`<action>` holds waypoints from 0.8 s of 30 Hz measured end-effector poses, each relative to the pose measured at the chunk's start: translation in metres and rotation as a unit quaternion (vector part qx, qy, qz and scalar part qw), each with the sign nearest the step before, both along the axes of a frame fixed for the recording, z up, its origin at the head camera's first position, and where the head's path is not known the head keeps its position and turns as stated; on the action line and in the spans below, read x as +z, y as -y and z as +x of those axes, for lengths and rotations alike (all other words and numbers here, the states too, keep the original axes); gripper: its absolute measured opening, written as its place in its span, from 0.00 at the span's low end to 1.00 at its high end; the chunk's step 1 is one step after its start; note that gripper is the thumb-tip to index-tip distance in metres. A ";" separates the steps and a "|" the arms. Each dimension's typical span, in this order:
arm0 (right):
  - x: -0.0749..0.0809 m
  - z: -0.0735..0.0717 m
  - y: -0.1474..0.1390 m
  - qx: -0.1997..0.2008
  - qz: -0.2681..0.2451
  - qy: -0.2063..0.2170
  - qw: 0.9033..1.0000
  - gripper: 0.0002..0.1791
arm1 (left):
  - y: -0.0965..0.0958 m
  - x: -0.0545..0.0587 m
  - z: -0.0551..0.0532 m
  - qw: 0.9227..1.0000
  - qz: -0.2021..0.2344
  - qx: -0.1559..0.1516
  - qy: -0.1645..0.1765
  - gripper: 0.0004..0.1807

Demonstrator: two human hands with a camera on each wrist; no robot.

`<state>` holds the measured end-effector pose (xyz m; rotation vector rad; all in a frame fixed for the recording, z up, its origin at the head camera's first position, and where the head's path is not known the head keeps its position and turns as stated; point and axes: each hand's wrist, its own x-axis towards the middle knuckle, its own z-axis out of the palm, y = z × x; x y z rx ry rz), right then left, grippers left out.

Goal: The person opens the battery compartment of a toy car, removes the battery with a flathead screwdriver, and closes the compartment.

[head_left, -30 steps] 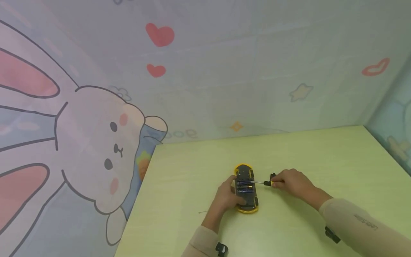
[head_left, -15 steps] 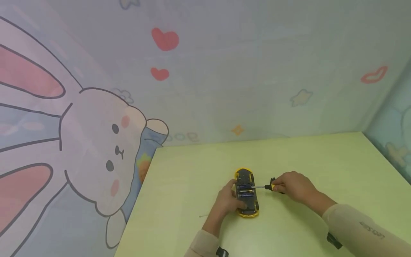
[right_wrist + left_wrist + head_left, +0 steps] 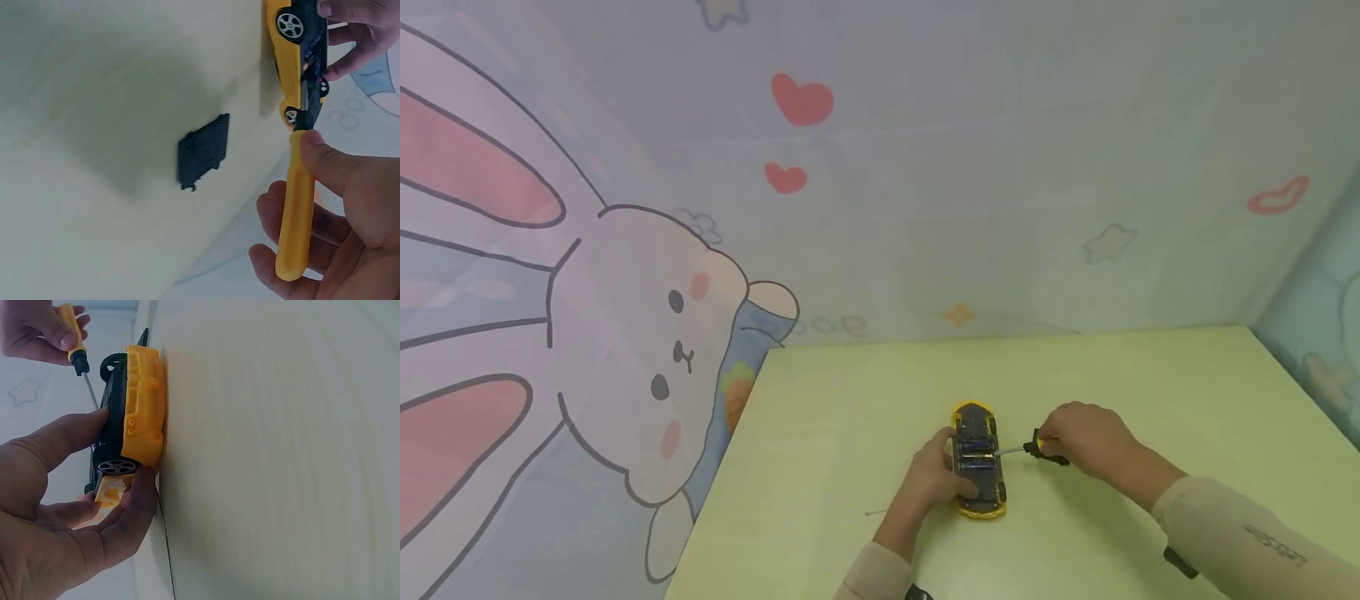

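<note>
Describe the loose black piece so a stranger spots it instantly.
On the pale green table, find the upturned yellow-and-black toy car. Beside it, near the yellow-handled screwdriver, lies a small flat black plate with notched edges. Unlike car and screwdriver, it shows no yellow and lies unheld.

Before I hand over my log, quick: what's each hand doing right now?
Left hand: holding the upturned toy car.
Right hand: holding the yellow-handled screwdriver.

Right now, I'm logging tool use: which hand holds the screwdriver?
The right hand: it grips the yellow-handled screwdriver, while the left hand holds the upturned toy car.
</note>
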<state>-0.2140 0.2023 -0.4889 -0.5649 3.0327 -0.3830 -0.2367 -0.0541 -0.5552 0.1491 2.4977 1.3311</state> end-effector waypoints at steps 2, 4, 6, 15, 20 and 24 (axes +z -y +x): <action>0.005 0.000 0.006 0.003 0.018 -0.011 1.000 0.07 | 0.001 0.000 0.001 1.000 0.000 -0.001 -0.001 0.52; 0.010 0.001 0.011 0.007 0.039 -0.029 0.999 0.03 | 0.002 0.001 0.000 1.000 0.001 -0.001 -0.001 0.51; 0.016 0.000 0.017 0.007 0.065 -0.042 0.997 0.03 | 0.002 0.001 0.000 1.000 0.001 -0.002 -0.001 0.51; 0.032 0.001 0.042 0.006 0.181 -0.086 0.980 0.15 | -0.001 -0.002 0.002 1.000 0.004 0.004 0.008 0.51; 0.034 0.004 0.054 0.008 0.195 -0.108 0.975 0.17 | -0.001 -0.001 0.004 1.000 0.005 0.005 0.012 0.51; 0.041 0.006 0.065 -0.013 0.210 -0.110 0.971 0.15 | 0.000 0.002 0.002 1.000 0.004 -0.005 -0.005 0.52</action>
